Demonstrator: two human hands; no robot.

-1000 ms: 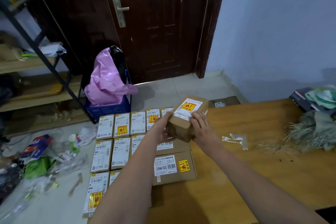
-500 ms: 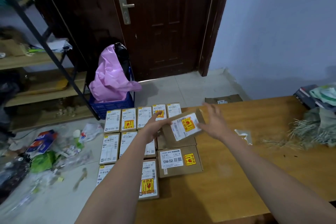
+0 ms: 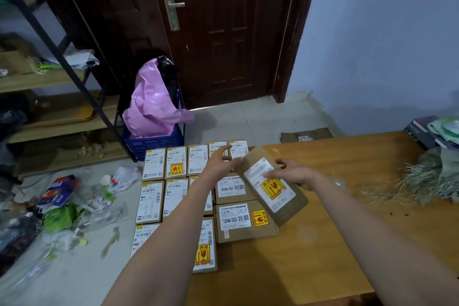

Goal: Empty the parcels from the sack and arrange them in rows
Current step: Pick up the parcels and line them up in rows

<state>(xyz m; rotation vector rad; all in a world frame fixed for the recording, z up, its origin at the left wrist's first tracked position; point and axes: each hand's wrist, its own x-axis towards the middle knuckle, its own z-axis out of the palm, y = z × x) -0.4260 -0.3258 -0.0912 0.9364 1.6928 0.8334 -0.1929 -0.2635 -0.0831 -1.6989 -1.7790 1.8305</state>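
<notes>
From the head camera, the right hand [image 3: 294, 173] grips a brown cardboard parcel [image 3: 273, 187] by its far edge, thumb over the white label, holding it tilted with the label up, probably so the address side reads the same way as its neighbours once it is set down. The left hand [image 3: 219, 163], at about nine o'clock from the parcel, hangs with fingers spread and loose, holding nothing; whether its fingertips touch the parcel's near corner I cannot tell. It looks ready to steady the box. Below the held parcel lie two larger brown boxes [image 3: 244, 222] at six o'clock, edge to edge, and to their left, at nine o'clock, run the rows of small labelled parcels [image 3: 151, 181], packed side by side, all labels up, which suggests the order is meant for quick reading. At three o'clock, on the wooden board [image 3: 323, 243], lies a frayed greenish sack [image 3: 437, 174], slumped and apparently near empty. A pink bag [image 3: 154, 104] sits in a blue crate [image 3: 152, 143] at eleven o'clock.
</notes>
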